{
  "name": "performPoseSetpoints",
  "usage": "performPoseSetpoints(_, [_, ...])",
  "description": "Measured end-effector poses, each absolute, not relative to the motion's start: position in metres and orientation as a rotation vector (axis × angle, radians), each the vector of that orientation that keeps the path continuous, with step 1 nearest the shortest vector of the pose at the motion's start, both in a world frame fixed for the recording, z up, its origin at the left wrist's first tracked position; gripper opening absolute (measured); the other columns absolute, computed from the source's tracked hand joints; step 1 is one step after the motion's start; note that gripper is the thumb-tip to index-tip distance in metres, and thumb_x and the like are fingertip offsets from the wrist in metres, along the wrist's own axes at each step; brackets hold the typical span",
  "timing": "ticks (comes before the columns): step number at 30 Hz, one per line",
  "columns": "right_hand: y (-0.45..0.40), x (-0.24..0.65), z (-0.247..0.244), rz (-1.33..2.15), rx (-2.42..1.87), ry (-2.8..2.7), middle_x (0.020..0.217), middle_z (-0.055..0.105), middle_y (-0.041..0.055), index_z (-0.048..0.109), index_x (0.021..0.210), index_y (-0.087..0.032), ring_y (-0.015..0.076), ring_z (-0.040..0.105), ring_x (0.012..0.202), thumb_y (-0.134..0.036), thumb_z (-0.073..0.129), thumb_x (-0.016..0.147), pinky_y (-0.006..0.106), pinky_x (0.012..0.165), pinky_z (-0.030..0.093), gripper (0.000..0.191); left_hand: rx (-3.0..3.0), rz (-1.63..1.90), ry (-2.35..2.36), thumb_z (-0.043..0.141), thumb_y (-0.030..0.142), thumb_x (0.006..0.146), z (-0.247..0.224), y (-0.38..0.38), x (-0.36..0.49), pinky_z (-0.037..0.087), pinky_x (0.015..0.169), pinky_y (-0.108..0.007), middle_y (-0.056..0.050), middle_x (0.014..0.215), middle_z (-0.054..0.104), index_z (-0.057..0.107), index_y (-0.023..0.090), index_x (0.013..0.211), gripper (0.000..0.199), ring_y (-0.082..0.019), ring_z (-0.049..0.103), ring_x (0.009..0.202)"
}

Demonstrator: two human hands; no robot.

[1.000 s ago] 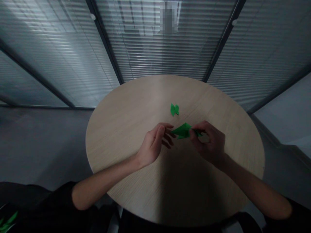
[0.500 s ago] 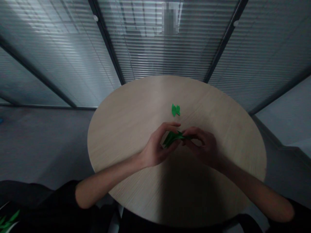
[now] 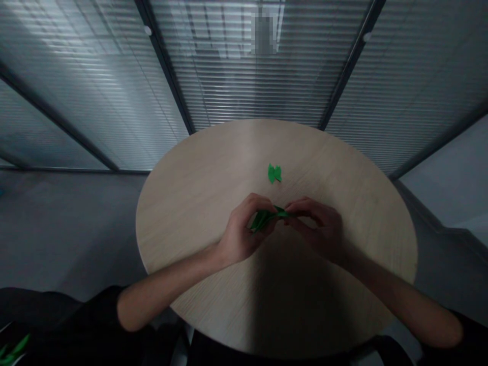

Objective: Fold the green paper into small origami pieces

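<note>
Between my two hands is a piece of folded green paper (image 3: 262,219), held over the middle of the round table (image 3: 198,178). My left hand (image 3: 244,229) grips its left part, with thumb and fingers closed around it. My right hand (image 3: 322,226) pinches the right end, and its fingertips hide that end. Just beyond the hands, a small green paper butterfly shape (image 3: 274,173) lies on the tabletop, touched by neither hand.
Behind the table stand glass panels with blinds (image 3: 255,96), split by dark frames (image 3: 168,66). A green-leaved plant (image 3: 17,348) shows at the lower left corner. Grey floor (image 3: 68,223) surrounds the table, and a dark shadow falls across its near side.
My left hand has shifted slightly left, and its fingers have closed further onto the folded paper. The right hand keeps its pinch. The butterfly shape stays where it was on the table.
</note>
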State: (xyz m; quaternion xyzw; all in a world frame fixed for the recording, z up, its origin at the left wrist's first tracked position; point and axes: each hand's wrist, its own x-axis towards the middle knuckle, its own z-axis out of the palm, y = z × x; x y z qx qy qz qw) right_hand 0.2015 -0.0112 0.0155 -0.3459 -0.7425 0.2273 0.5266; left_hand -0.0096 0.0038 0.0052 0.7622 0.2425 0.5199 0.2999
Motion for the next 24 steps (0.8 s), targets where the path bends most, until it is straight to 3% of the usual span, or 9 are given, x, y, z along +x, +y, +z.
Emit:
performPoseSetpoints(6, [-0.0112, 0.2013, 0.0139, 0.343, -0.789, -1.839, 0.095, 0.076, 0.0000, 0.072, 0.094, -0.024, 0.0124, 0.074, 0.082, -0.012, 0.075, 0.091, 0.024, 0.076, 0.061, 0.012, 2.113, 1.357, 0.622, 0.068, 0.013, 0.095, 0.0081, 0.0049, -0.0088, 0.057, 0.082, -0.034, -0.009, 0.108, 0.065, 0.066, 0.020, 0.111, 0.018, -0.019, 0.066, 0.098])
performPoseSetpoints(16, [-0.0112, 0.2029, 0.0168, 0.347, -0.840, -1.876, 0.094, 0.076, 0.0018, 0.070, 0.095, -0.025, 0.0157, 0.073, 0.082, -0.014, 0.070, 0.094, 0.029, 0.075, 0.061, 0.012, 1.940, 1.332, 0.767, 0.071, 0.016, 0.094, 0.0118, 0.0017, -0.0088, 0.060, 0.079, -0.035, -0.007, 0.103, 0.070, 0.067, 0.020, 0.101, 0.009, -0.019, 0.070, 0.093])
performPoseSetpoints(24, [-0.0088, 0.2013, 0.0177, 0.311, -0.800, -1.950, 0.092, 0.070, 0.0031, 0.067, 0.098, -0.024, 0.0160, 0.069, 0.082, -0.012, 0.065, 0.096, 0.031, 0.073, 0.059, 0.012, 1.994, 1.306, 0.734, 0.072, 0.018, 0.095, 0.0105, 0.0030, -0.0113, 0.060, 0.084, -0.035, -0.007, 0.106, 0.070, 0.069, 0.021, 0.104, 0.010, -0.019, 0.070, 0.095])
